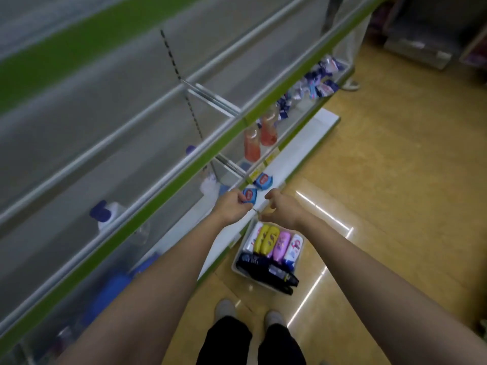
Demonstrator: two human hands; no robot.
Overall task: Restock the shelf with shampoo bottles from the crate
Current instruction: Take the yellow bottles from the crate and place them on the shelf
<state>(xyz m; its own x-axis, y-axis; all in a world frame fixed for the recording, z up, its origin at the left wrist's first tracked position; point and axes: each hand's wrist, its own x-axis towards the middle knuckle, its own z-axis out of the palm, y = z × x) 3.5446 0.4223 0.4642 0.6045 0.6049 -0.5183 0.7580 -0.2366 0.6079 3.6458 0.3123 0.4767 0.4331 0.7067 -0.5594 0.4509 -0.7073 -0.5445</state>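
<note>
A clear crate stands on the floor by the shelf base, packed with shampoo bottles: white, yellow, pink and black ones. Above it both my arms reach forward. My left hand pinches a small blue packet at the edge of the low white shelf. My right hand hovers beside it with fingers loosely curled, holding nothing that I can see. A second blue packet lies on the shelf just beyond.
Green-edged shelves with clear rails fill the left. They carry blue-capped white bottles, orange bottles and small sachets. Yellow shiny floor stretches right. My two feet stand just behind the crate.
</note>
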